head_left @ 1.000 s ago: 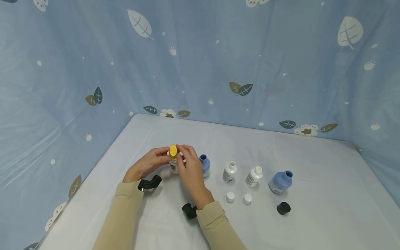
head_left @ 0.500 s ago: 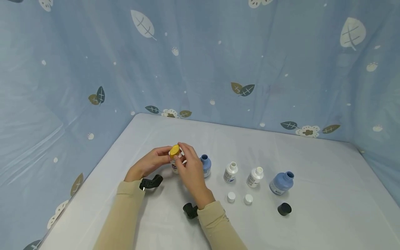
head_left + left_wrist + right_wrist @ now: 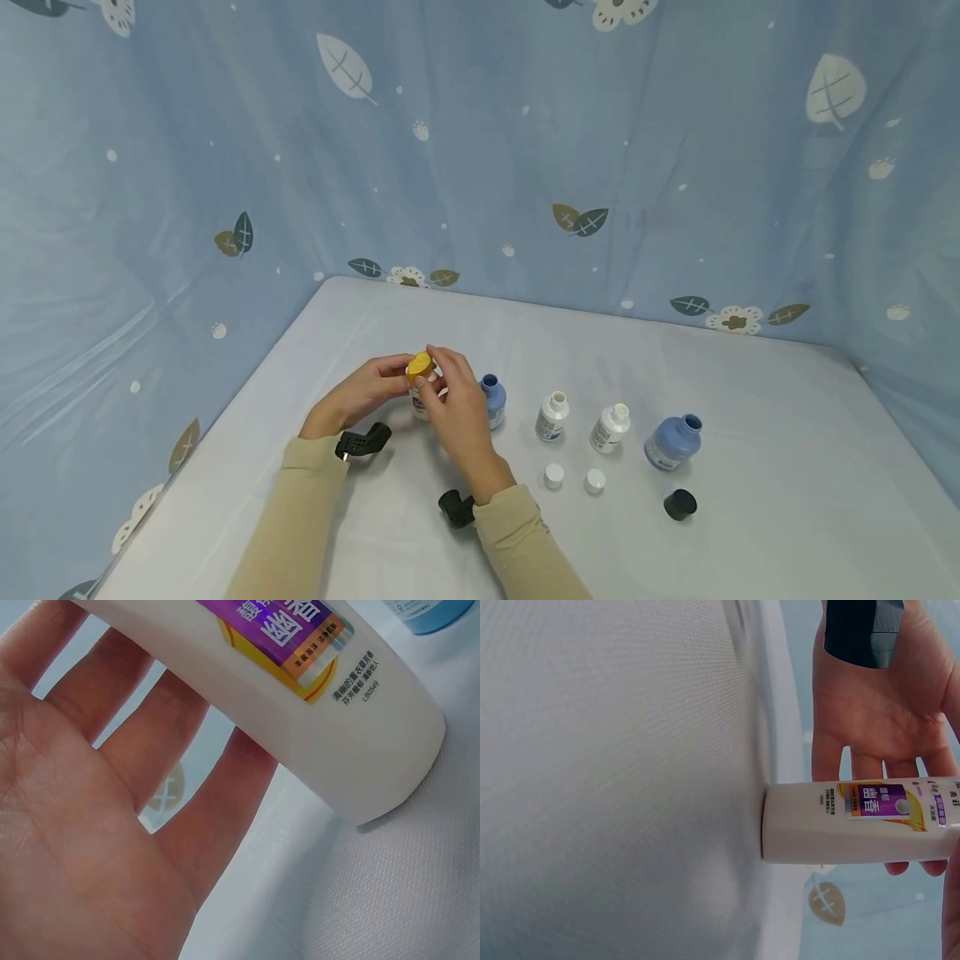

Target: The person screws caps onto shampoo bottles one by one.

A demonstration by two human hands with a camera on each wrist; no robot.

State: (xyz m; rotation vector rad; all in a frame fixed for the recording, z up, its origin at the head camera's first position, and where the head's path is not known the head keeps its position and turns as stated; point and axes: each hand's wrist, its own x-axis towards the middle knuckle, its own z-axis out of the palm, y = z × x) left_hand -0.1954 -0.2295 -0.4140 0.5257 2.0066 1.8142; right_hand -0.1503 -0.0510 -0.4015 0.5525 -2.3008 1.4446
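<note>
While the yellow cap point(image 3: 421, 365) is pinched by the right hand point(image 3: 462, 417), the bottle point(image 3: 810, 825) is gripped by the left hand point(image 3: 362, 392), nearer the worktop's point(image 3: 787, 467) left edge. Presumably slippery, it is best held mid-body.

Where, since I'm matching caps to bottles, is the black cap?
In the head view, the black cap lies toward the right of the white tabletop, in front of the rightmost blue bottle.
</note>
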